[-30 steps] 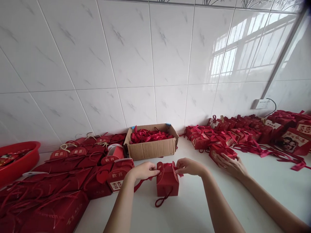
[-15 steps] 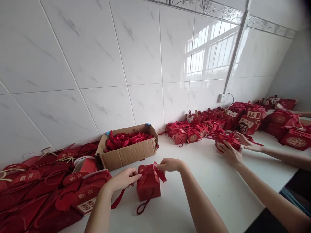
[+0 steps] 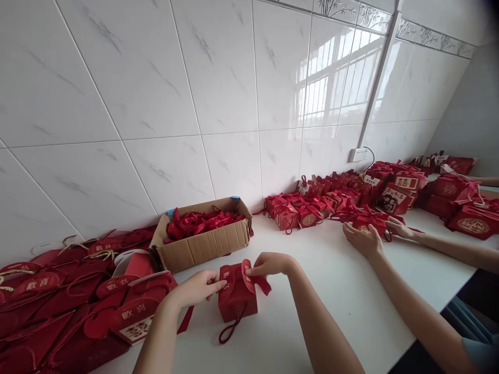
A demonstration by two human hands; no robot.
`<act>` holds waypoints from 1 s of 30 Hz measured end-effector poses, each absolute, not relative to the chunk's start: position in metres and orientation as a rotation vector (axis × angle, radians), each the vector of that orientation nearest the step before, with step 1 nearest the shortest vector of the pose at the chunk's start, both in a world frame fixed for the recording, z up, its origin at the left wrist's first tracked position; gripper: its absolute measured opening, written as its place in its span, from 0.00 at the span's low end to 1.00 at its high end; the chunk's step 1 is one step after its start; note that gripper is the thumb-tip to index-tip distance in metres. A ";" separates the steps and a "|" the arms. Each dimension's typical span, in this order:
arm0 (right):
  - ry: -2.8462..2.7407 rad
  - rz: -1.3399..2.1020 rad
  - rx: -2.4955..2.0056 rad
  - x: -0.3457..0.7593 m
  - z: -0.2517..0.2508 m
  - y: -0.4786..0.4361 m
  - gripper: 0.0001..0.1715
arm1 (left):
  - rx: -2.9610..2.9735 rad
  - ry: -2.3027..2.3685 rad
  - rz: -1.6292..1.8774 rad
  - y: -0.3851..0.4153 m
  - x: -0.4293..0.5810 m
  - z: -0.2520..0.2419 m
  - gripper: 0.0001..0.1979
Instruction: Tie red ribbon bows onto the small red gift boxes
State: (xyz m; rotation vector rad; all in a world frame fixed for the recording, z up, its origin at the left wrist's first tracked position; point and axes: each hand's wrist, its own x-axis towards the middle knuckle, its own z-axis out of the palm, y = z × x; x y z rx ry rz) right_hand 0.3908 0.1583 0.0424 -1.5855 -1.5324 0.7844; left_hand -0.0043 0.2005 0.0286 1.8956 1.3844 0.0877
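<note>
A small red gift box stands upright on the white table in front of me, with a dark red cord loop hanging from its near side. At its left rounded flap, my left hand is closed with thumb and fingertips on the edge. My right hand pinches the right flap from the other side. A red ribbon end sticks out beneath the right fingers, and another ribbon end lies below the left hand. How the ribbon runs beneath the box is hidden.
Behind the box sits a cardboard carton of red ribbons. Red boxes crowd the left, and ribbon-tied boxes line the tiled wall. At right, a co-worker's hands surround another red box.
Both flaps of my box lean further inward, and my fingers have followed them slightly. The co-worker's near hand has drawn back a little from the box there.
</note>
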 end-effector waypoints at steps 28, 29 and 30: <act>-1.646 1.547 -0.576 0.268 0.038 0.189 0.15 | 1.359 0.882 1.047 0.174 -0.005 0.077 0.16; -1.633 1.558 -0.526 0.266 0.039 0.188 0.15 | 1.338 0.850 1.057 0.173 -0.004 0.077 0.16; -1.624 1.569 -0.479 0.264 0.039 0.188 0.14 | 1.316 0.830 1.069 0.173 -0.004 0.078 0.16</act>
